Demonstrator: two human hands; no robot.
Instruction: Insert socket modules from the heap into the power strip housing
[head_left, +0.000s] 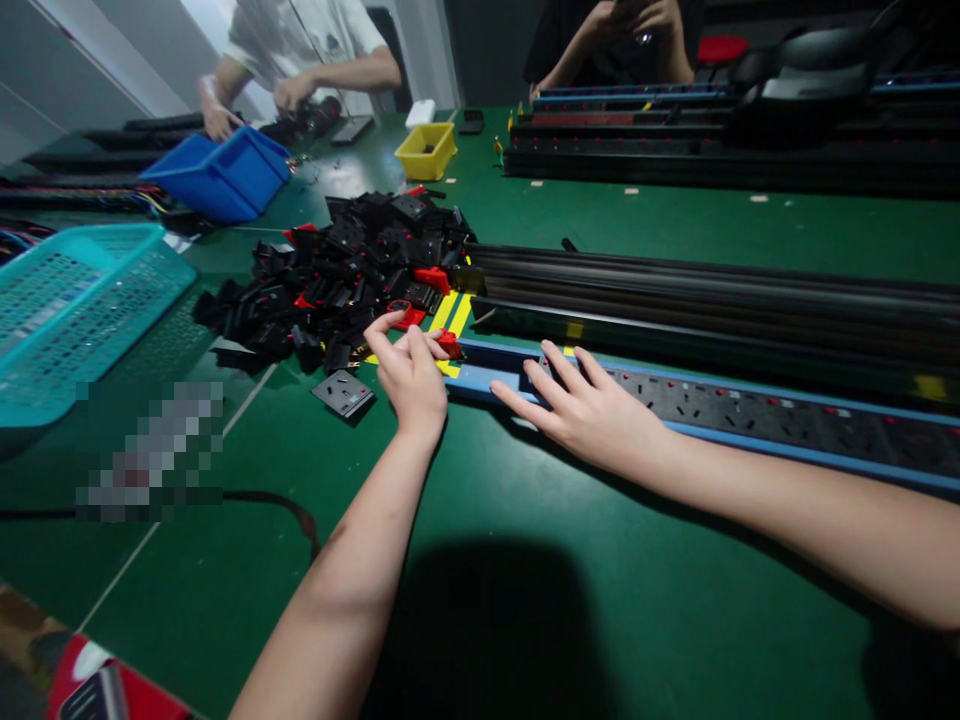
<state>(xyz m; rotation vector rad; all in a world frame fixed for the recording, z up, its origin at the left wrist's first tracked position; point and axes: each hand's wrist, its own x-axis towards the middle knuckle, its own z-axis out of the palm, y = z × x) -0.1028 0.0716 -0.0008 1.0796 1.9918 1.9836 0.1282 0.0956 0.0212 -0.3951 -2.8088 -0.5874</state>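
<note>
Teal basket: on the surface (465, 490), along its left side (142, 310).
Blue bin: toward the far left corner, tilted (221, 185); a co-worker's hand (222, 123) is at its rim.
Module pile: heaped black parts with some red (360, 255), inward of the basket.
Loose module: lying flat just beside the pile's near side (343, 394).
Left hand: fingers curled (414, 385), fingertips at the red part; whether gripped or only touched cannot be told.
Red part: at the left end of the blue channel (450, 345).
Blue channel: on the surface, between its far edge and the person (487, 380); long axis left to right, right end angled toward the near edge and running out of view; open side up.
Right hand: palm down, fingers spread, gripping nothing (600, 425); fingertips over the channel.
Black modules: in a row along the channel's long axis (705, 402).
Black rails: just beyond the channel, nearly parallel (637, 300).
</note>
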